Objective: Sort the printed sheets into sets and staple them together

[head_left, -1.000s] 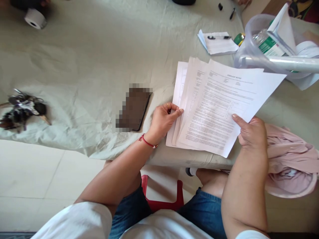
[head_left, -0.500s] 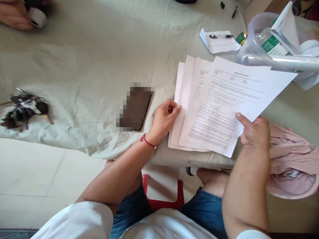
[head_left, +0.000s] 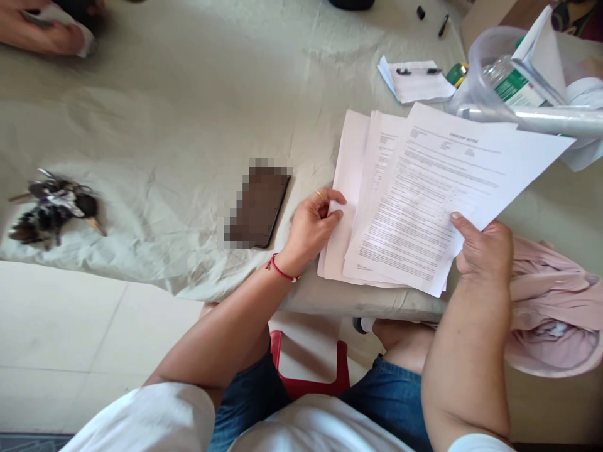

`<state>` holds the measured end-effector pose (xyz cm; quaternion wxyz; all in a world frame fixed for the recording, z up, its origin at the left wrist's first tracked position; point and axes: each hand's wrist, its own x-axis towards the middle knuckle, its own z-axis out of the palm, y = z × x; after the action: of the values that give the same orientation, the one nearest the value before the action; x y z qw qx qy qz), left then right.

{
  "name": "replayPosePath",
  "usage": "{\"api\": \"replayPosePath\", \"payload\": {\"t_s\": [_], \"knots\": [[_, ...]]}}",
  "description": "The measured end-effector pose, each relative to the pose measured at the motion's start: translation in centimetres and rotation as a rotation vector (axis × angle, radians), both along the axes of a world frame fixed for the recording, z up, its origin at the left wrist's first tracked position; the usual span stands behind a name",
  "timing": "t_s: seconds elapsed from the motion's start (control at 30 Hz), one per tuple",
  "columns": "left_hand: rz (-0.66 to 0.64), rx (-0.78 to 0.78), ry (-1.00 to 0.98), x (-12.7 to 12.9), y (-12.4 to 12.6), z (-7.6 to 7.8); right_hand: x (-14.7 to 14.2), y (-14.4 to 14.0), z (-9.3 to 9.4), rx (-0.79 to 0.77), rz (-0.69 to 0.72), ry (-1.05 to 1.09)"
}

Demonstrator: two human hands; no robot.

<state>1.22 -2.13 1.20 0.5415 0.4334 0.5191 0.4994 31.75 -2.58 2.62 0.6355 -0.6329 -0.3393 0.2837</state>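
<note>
While the fanned stack of printed sheets (head_left: 414,207) lies at the near right part of the cloth-covered table (head_left: 188,113), its lower edge reaching the table's near edge, both hands have hold of it. The right hand (head_left: 483,248) is closed on the top sheet's right edge, thumb pressed flat on the printed face and fingers hidden beneath — this sheet sits askew, its far corner pointing right. The left hand (head_left: 313,226), with a ring on one finger and a red cord bracelet (head_left: 280,270) at the wrist, is half curled, thumb and fingertips pinching the left edge of the lowest sheet.

Just left of that hand lies a dark phone (head_left: 258,204), flat on the cloth. Well to the left rests a bunch of keys (head_left: 51,207). Beyond the stack sits a small notepad (head_left: 417,81) with a pen across it, and beside it a clear plastic tub (head_left: 475,88) holding a bottle and papers. A pink garment (head_left: 556,307) is heaped just right of the right hand. At the far left corner, another person's hand (head_left: 42,28) rests on the table — blurred, around something white.
</note>
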Motion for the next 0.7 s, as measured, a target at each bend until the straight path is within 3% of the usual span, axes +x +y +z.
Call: {"api": "replayPosePath", "payload": {"t_s": [0.27,0.47,0.7], "knots": [[-0.024,-0.059,-0.014,-0.2,-0.4,0.8,-0.9,0.2,0.5,0.057,0.036,0.020],[-0.034,-0.003,-0.022,-0.2,0.1,-0.4,-1.1,0.2,0.2,0.058,0.077,-0.009],[0.041,-0.030,0.059,-0.3,0.3,-0.3,-0.2,0.0,0.2,-0.073,0.073,0.020]]}}
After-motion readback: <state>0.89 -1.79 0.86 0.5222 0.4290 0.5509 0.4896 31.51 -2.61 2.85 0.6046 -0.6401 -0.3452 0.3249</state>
